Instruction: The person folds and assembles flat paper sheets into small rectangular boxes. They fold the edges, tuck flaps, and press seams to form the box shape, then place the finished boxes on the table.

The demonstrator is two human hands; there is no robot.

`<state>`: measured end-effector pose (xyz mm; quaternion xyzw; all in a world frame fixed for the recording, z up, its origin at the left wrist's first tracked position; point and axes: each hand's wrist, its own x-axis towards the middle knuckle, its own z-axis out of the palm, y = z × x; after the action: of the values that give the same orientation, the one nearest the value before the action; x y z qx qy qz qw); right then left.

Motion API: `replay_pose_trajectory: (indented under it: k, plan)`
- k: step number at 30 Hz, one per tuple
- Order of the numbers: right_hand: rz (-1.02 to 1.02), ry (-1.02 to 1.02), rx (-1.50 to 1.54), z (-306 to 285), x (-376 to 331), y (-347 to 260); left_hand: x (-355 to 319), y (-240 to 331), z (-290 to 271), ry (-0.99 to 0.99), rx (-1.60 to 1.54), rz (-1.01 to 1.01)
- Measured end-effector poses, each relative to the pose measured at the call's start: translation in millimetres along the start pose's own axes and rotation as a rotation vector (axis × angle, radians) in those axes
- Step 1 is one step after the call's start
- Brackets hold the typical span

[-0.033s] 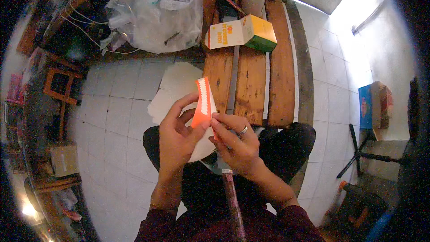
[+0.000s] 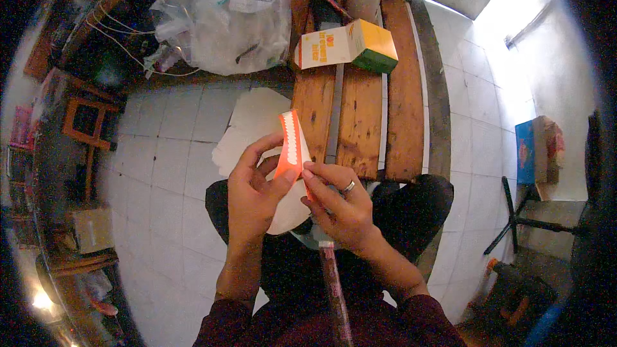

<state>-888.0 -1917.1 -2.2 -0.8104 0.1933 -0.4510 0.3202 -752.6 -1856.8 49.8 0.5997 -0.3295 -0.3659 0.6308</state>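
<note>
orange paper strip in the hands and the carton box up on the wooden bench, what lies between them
In the head view, only bare bench planks and a grey metal strip lie between the orange paper strip and the carton box.

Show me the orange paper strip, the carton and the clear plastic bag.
orange paper strip [image 2: 290, 148], head view, its scalloped middle.
carton [image 2: 350, 46], head view, top face.
clear plastic bag [image 2: 222, 22], head view, its bulging middle.

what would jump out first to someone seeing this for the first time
The bright orange paper strip with a white scalloped edge, held up at centre between the left hand and the right hand, catches the eye first. Beyond it, a yellow, white and green carton lies on its side on the wooden bench. A big clear plastic bag sits to the upper left.
</note>
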Motion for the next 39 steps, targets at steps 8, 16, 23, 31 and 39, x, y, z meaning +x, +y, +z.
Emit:
replay_pose_trajectory:
  k: [8, 16, 23, 31, 39]
  plan:
    - [0.503, -0.023, 0.579, -23.3, -10.2, 20.2, -3.6, -31.2, -2.7, 0.109, -0.017, -0.036]
    - [0.755, -0.121, 0.616, -48.5, -11.7, 26.8, -7.4, -50.6, 0.9, 0.138, 0.092, -0.087]
    - [0.739, 0.143, 0.579, -26.1, -12.2, 17.7, -12.5, -61.1, 25.5, 0.164, -0.015, -0.284]
    - [0.403, 0.166, 0.249, -19.1, -8.3, 15.3, -14.2, -60.2, 34.5, 0.159, 0.198, -0.009]
    - [0.300, 0.194, 0.200, -18.0, -8.1, 20.0, -14.3, -57.2, 40.2, 0.171, 0.347, 0.126]
